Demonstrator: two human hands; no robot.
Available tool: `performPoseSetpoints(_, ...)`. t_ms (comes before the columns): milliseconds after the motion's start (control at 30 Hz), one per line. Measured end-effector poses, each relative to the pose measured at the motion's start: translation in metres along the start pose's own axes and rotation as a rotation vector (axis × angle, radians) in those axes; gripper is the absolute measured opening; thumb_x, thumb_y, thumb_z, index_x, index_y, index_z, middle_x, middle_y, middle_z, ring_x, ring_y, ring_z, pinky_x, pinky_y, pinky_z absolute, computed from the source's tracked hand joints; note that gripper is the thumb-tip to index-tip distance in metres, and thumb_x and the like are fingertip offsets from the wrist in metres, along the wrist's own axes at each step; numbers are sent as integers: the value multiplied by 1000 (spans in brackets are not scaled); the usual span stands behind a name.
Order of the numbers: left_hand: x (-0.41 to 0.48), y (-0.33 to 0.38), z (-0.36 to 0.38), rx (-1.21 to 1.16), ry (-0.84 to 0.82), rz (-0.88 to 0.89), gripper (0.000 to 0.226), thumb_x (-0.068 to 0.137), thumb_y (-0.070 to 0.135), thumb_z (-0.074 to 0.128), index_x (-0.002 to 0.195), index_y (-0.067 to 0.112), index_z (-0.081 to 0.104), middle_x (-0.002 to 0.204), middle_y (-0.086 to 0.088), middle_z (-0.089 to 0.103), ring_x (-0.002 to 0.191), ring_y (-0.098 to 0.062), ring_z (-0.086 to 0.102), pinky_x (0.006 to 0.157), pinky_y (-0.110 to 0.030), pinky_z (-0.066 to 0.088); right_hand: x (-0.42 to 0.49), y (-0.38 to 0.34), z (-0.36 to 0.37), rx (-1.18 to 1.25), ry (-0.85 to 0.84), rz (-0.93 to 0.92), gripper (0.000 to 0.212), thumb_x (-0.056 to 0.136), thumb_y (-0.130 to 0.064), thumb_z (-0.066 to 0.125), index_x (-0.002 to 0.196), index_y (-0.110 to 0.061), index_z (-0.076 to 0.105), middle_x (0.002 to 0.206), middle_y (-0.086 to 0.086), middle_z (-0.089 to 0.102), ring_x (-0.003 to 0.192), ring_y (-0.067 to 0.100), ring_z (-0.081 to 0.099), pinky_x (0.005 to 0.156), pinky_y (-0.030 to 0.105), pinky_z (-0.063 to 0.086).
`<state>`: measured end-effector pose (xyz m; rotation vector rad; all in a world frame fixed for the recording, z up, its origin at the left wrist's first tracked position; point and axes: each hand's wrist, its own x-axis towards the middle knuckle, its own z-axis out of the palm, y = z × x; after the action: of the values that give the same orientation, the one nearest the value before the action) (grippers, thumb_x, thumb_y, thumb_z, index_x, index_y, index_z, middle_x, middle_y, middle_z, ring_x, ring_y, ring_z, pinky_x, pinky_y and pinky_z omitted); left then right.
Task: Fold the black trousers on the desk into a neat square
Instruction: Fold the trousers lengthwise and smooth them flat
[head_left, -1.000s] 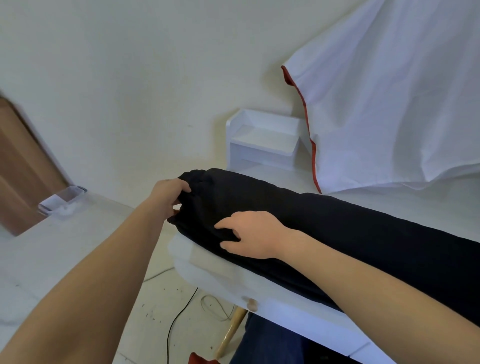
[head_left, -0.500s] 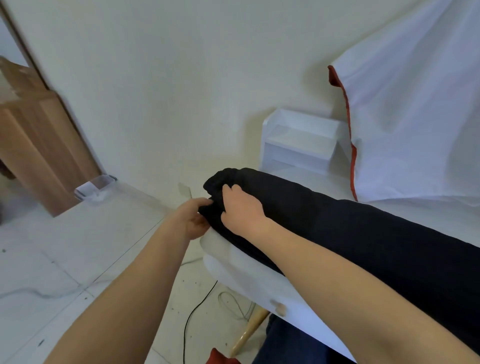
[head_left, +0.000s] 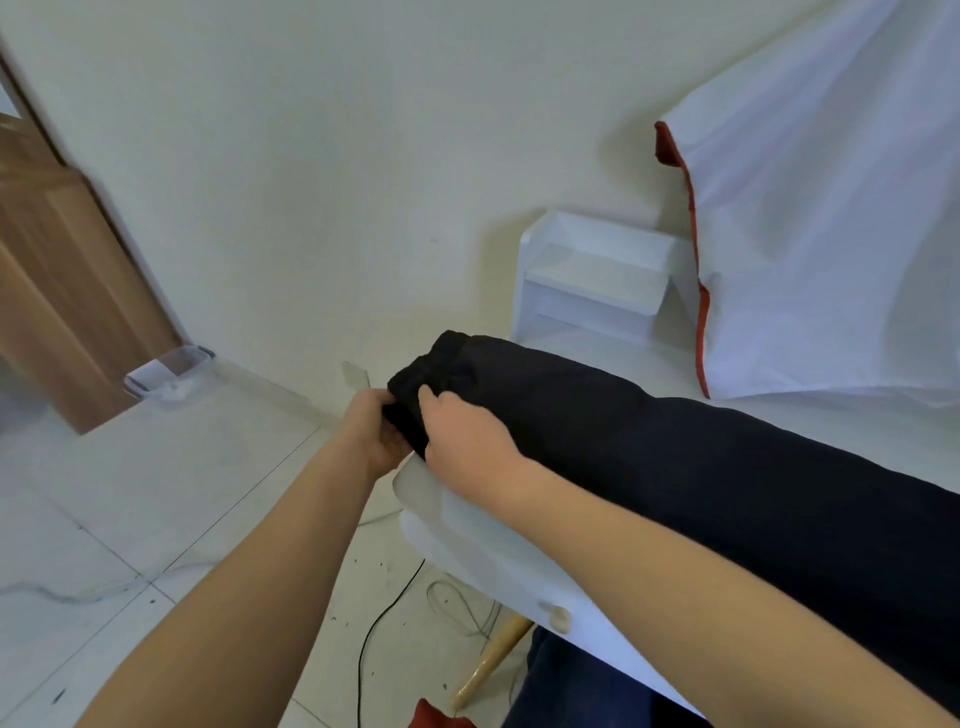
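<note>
The black trousers (head_left: 675, 457) lie as one long strip across the white desk (head_left: 467, 535), from its left corner away to the right edge of the view. Their gathered waistband end sits at the desk's left corner. My left hand (head_left: 374, 431) grips that end from the left side, fingers curled under the cloth. My right hand (head_left: 462, 441) rests on top of the same end, fingers pressed into the fabric beside the left hand. The trousers' far right end is out of view.
A white shelf unit (head_left: 592, 275) stands on the desk against the wall. A white cloth with a red edge (head_left: 831, 234) hangs at the right. On the tiled floor lie a black cable (head_left: 374, 629), a clear plastic box (head_left: 166, 371) and, at far left, a wooden door (head_left: 57, 291).
My right hand slid left along the trousers from mid-cloth to the waistband end, beside my left hand. The left hand shifted from the end's top to its side. The view turned left.
</note>
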<state>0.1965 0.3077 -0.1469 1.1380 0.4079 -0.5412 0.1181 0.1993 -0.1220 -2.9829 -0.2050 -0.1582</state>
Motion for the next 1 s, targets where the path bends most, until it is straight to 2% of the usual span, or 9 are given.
performPoseSetpoints(67, 6, 6, -7, -105, -15, -63, 43, 90, 38, 50, 97, -1, 65, 85, -14, 73, 82, -30, 69, 67, -38, 54, -7, 1, 14, -18, -38, -30, 64, 93, -10, 47, 150, -4, 19, 117, 14, 51, 86, 31, 61, 58, 32, 35)
performPoseSetpoints(133, 9, 15, -7, 18, -60, -89, 53, 85, 51, 56, 100, 1, 66, 98, -16, 72, 93, -33, 67, 76, -42, 53, -12, 7, 14, 101, -84, -70, 63, 95, -22, 47, 150, -7, 21, 116, 12, 50, 88, 30, 59, 61, 33, 38)
performPoseSetpoints(300, 18, 40, 15, 640, 144, 205, 23, 77, 24, 69, 97, 14, 65, 87, -5, 59, 70, -21, 57, 59, -30, 48, -10, 54, -22, 292, 173, 36, 40, 97, -37, 44, 130, -17, 55, 97, -1, 57, 93, 21, 57, 79, 35, 47)
performPoseSetpoints(433, 23, 54, 43, 1048, 229, 527, 20, 75, 22, 66, 94, 23, 61, 90, -2, 60, 82, -26, 57, 69, -32, 45, -11, 102, -36, 176, 276, 217, 36, 97, -31, 49, 130, -16, 54, 117, 6, 55, 107, 25, 52, 91, 38, 46)
performPoseSetpoints(500, 25, 57, 58, 1277, 225, 572, 10, 76, 27, 61, 78, 20, 55, 77, -2, 54, 73, -26, 51, 66, -33, 41, -13, 124, -41, 65, 314, 335, 40, 94, -32, 52, 131, -17, 48, 125, 8, 50, 112, 27, 49, 90, 39, 44)
performPoseSetpoints(567, 30, 58, 71, 1434, 230, 565, 23, 80, 32, 57, 74, 10, 56, 74, -5, 57, 71, -27, 53, 60, -31, 39, -17, 148, -47, 17, 269, 489, 43, 94, -38, 50, 131, -15, 44, 127, 11, 49, 114, 30, 49, 86, 41, 43)
performPoseSetpoints(700, 39, 52, 92, 1458, 190, 481, 34, 91, 35, 50, 91, 2, 56, 88, -10, 58, 81, -29, 53, 67, -34, 37, -30, 188, -53, 37, -10, 662, 48, 98, -53, 32, 116, -13, 51, 110, 9, 59, 95, 27, 56, 78, 40, 45)
performPoseSetpoints(867, 48, 47, 95, 1336, 256, 484, 42, 91, 44, 48, 100, 3, 52, 93, -10, 55, 86, -31, 51, 72, -34, 37, -39, 202, -50, -29, -100, 723, 55, 96, -60, 22, 90, -17, 55, 91, 4, 60, 81, 22, 54, 75, 37, 42)
performPoseSetpoints(1000, 53, 45, 91, 1322, 250, 472, 47, 91, 49, 48, 70, 7, 50, 72, -6, 53, 74, -28, 52, 68, -35, 36, -46, 213, -54, -59, -226, 833, 80, 92, -69, 10, 115, -13, 63, 120, 11, 61, 107, 29, 56, 91, 41, 41)
